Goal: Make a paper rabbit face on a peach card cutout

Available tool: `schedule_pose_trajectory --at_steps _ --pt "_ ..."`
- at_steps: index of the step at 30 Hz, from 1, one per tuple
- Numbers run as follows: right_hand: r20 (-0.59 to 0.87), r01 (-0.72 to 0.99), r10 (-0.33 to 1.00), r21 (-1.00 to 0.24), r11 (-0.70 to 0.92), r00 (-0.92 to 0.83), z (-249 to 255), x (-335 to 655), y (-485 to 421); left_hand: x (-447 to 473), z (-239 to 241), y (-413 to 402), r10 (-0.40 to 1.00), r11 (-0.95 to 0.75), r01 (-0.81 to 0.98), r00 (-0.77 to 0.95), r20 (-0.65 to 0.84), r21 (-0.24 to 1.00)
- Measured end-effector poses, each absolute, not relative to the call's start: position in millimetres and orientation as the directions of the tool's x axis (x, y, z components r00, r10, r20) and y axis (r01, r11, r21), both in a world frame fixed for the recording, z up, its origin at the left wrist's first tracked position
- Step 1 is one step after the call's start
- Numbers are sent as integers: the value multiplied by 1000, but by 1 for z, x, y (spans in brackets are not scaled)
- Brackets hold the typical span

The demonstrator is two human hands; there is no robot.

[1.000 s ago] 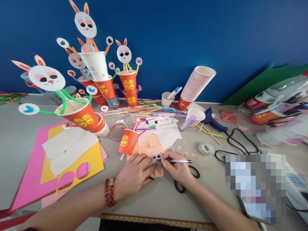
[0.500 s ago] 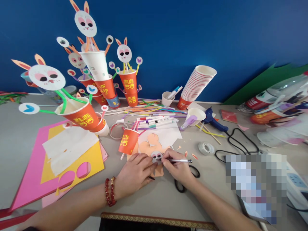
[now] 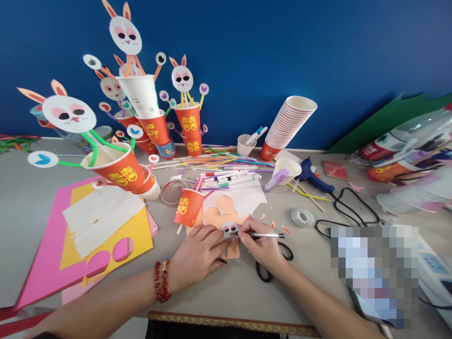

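A small white paper disc with a drawn rabbit face (image 3: 230,229) lies on peach paper (image 3: 233,251) in front of me. My left hand (image 3: 199,252) holds the disc at its left edge with bent fingers. A short dark tip (image 3: 222,261) pokes out from under that hand; what it belongs to is hidden. In my right hand (image 3: 264,249) a silver pen (image 3: 264,235) is gripped, its tip at the disc's right side and partly covered by the fingers. Black-handled scissors (image 3: 263,274) lie beneath the right wrist. Two cut paper ears (image 3: 285,229) rest just beyond it.
Rabbit-topped paper cups (image 3: 116,169) stand at the left and back. Stacked cups (image 3: 287,127), a blue glue gun (image 3: 314,176), a tape roll (image 3: 302,217) and a pixelated device (image 3: 374,278) are on the right. Markers (image 3: 233,178), an orange cup (image 3: 188,207) and pink card (image 3: 45,254) lie around.
The pen's rear end has shifted slightly to the right as the right hand makes a small movement. My left hand and the disc stay in place.
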State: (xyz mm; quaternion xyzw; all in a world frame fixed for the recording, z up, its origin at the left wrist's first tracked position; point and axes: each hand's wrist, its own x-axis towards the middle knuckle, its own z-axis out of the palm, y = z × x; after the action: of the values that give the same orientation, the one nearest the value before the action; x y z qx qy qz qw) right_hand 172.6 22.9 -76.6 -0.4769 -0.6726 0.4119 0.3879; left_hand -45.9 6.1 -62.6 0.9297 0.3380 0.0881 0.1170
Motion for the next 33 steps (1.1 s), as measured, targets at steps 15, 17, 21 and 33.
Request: schedule_pose_trajectory --at_steps 15,17,21,33 --pt "101 376 958 -904 201 -269 -76 172 25 -46 -65 6 649 -747 608 755 96 270" --pt "103 378 957 -903 205 -272 -76 172 25 -46 -65 6 650 -743 607 755 89 283" --pt "101 387 956 -899 206 -274 -77 173 24 -46 -65 6 651 -742 608 754 88 283" --pt "108 400 963 -894 204 -248 -74 173 24 -46 -64 6 647 -752 611 756 98 249"
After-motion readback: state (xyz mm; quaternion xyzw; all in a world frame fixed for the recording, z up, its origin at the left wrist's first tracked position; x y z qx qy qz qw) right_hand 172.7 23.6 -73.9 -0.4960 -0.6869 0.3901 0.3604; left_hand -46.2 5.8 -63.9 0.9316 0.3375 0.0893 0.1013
